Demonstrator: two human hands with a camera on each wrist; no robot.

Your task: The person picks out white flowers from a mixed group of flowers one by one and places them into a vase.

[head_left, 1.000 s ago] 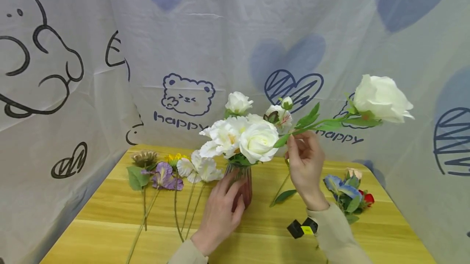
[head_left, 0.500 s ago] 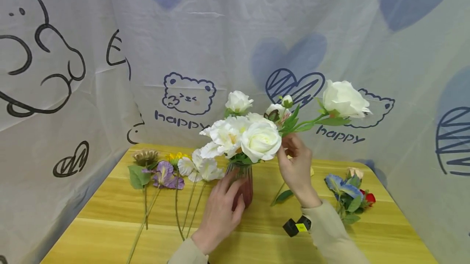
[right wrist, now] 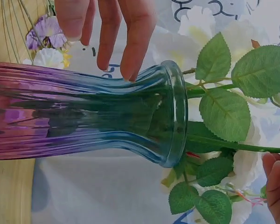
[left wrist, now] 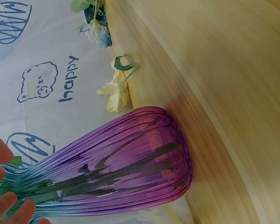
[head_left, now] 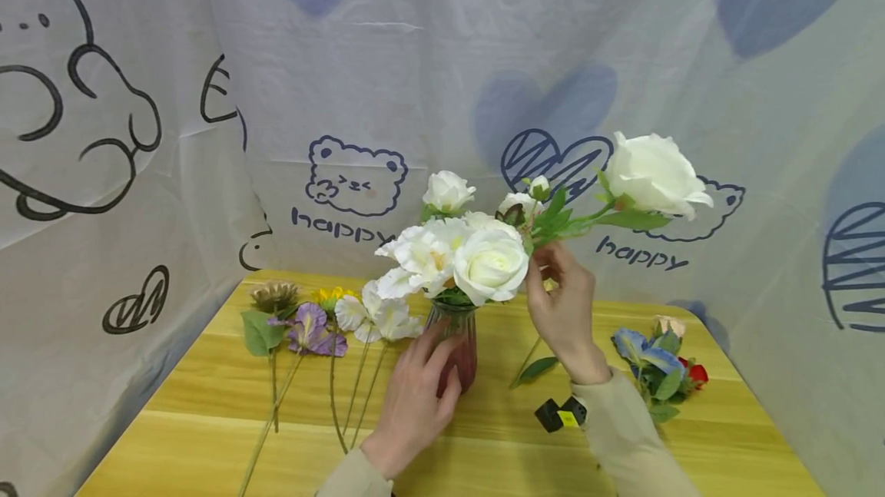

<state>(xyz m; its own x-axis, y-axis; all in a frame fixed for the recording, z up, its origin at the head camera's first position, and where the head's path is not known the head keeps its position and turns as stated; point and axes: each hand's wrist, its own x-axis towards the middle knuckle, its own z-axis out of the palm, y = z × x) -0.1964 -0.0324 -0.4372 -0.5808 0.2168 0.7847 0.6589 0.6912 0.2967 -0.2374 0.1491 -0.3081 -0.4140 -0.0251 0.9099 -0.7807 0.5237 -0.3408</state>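
A ribbed glass vase (head_left: 462, 362), purple-pink below and bluish at the neck (right wrist: 126, 109), stands upright holding several white flowers (head_left: 487, 263). My left hand (head_left: 418, 397) holds it, fingers at the neck. Right of the bouquet, my right hand (head_left: 563, 309) pinches the green stem of a large white rose (head_left: 657, 174), whose head leans out to the right. In the right wrist view, this stem (right wrist: 242, 145) runs from my fingertips (right wrist: 275, 177) to the vase mouth, among green leaves (right wrist: 224, 114). Dark stems (left wrist: 130, 170) show through the glass; their lower ends are blurred.
On the left of the wooden table (head_left: 187, 435) lie a purple flower (head_left: 311, 328), white flowers (head_left: 380, 316), a yellow flower (head_left: 330, 297) and a brownish flower (head_left: 274, 295). Blue (head_left: 646, 351) and red flowers (head_left: 697, 374) lie right. A pale yellow flower (left wrist: 114, 91) lies behind.
My right hand has moved left toward the bouquet with the white rose, then slightly back right while the rose head rises a little. The left hand stays on the vase.
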